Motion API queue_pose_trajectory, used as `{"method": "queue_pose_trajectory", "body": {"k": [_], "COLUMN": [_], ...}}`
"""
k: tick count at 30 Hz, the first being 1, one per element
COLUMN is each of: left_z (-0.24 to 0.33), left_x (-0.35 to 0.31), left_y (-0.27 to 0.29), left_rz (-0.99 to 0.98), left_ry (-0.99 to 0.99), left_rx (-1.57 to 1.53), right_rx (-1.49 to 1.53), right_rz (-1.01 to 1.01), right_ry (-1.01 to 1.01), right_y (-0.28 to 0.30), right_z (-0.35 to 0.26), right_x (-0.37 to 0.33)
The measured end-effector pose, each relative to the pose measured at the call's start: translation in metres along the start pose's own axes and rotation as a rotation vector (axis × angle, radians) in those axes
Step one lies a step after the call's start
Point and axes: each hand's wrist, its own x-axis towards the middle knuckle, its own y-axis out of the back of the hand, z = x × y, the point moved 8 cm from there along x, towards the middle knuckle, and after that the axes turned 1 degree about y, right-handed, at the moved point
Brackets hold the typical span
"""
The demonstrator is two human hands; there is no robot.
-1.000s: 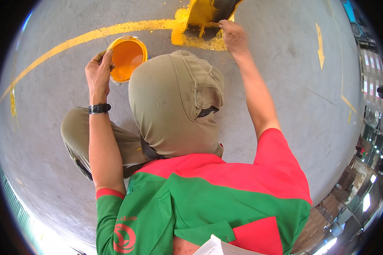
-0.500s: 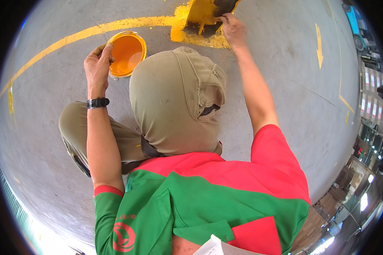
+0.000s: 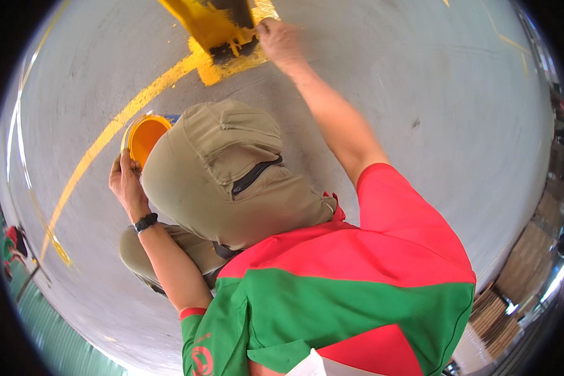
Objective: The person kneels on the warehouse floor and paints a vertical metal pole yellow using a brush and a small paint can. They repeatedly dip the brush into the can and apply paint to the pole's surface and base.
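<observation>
My left hand [image 3: 128, 188] is closed on the near rim of a paint can [image 3: 149, 139] that holds orange-yellow paint. The can stands on the floor beyond my raised knee, which hides part of it. My right hand [image 3: 281, 45], slightly blurred, reaches forward to the foot of a post [image 3: 210, 25] with wet yellow paint over a dark surface. Its fingers are pinched on what looks like a paintbrush [image 3: 248, 34], whose yellow-coated end touches the post's right side. Yellow drips run down near the post's lower edge.
A yellow line [image 3: 116, 125] curves over the grey floor [image 3: 382, 94] to a yellow patch [image 3: 212, 74] around the post's foot. My bent knee [image 3: 200, 163] rises between my arms. At the far left edge another person [image 3: 15, 244] shows small, near green corrugated sheeting [image 3: 62, 332].
The view has turned, so post, can and hands sit farther left in it. My knee now covers more of the can. My left hand stays on the rim and my right hand at the post.
</observation>
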Motion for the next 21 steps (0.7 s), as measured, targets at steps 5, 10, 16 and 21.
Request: {"method": "queue_pose_trajectory", "body": {"k": [5, 10, 16, 21], "left_z": [0.0, 0.001, 0.004, 0.009], "left_x": [-0.001, -0.006, -0.011, -0.008], "left_y": [0.005, 0.006, 0.009, 0.009], "left_rz": [0.024, 0.026, 0.041, 0.053], "left_ry": [-0.006, 0.014, 0.021, -0.02], "left_rx": [-0.024, -0.027, 0.014, 0.021], "right_rx": [-0.035, 0.0, -0.005, -0.012], "right_rz": [-0.054, -0.023, -0.02, -0.053], "right_ry": [0.001, 0.008, 0.111, 0.265], "right_y": [-0.007, 0.002, 0.002, -0.002], "right_z": [0.005, 0.003, -0.012, -0.039], "right_x": [-0.016, -0.023, -0.025, -0.025]}}
